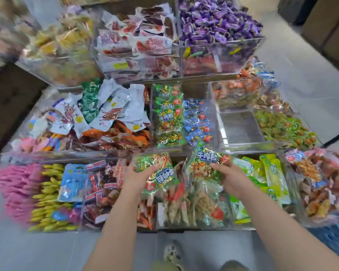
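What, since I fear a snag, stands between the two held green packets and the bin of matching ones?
Nothing visible: left hand holds the left packet, right hand the right packet, just before the open-topped bin.

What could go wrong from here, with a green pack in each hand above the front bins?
1. The left hand and the right hand hold the glossy left pack and right pack mostly near their edges. Either pack might slip into the front bin below and mix with other snacks.
2. The matching green stack lies directly beside the blue packs, so a loosely placed pack could end up among them.
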The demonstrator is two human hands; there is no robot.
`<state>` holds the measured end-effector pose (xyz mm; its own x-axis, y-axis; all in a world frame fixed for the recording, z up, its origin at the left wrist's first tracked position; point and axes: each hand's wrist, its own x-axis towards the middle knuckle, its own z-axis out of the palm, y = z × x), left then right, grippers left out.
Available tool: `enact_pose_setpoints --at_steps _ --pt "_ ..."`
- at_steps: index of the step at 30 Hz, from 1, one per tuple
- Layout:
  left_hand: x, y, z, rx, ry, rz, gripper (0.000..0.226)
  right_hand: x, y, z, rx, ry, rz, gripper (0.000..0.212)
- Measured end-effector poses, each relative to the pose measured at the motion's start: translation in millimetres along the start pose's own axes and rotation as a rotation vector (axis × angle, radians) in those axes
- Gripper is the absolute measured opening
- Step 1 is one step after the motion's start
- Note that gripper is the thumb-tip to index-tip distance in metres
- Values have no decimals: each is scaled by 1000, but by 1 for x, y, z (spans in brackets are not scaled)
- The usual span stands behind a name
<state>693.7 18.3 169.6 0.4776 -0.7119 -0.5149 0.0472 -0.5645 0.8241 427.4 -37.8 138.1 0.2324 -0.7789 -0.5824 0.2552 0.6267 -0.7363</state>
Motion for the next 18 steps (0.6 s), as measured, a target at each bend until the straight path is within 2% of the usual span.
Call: enact_pose_setpoints --at_steps 2,5,9,11,16,18 --pt "14 9 -17 -10 51 -3 110 12 -9 22 -22 -23 2 51" --pt "27 23 -36 -56 99 1 108 33 -23 50 -267 -50 15 27" --pt "40 27 -50 -70 112 -4 106 58 -40 71 -777 -102 31 34" --pt "43 27 -53 -70 96 -9 108 67 -47 77 -918 -141 22 37" --pt "35 48 -54 -84 11 -7 136 79 -58 84 -916 -190 -15 28" --pt "35 56 -56 -54 -22 10 129 85 -65 88 -846 -176 -51 28"
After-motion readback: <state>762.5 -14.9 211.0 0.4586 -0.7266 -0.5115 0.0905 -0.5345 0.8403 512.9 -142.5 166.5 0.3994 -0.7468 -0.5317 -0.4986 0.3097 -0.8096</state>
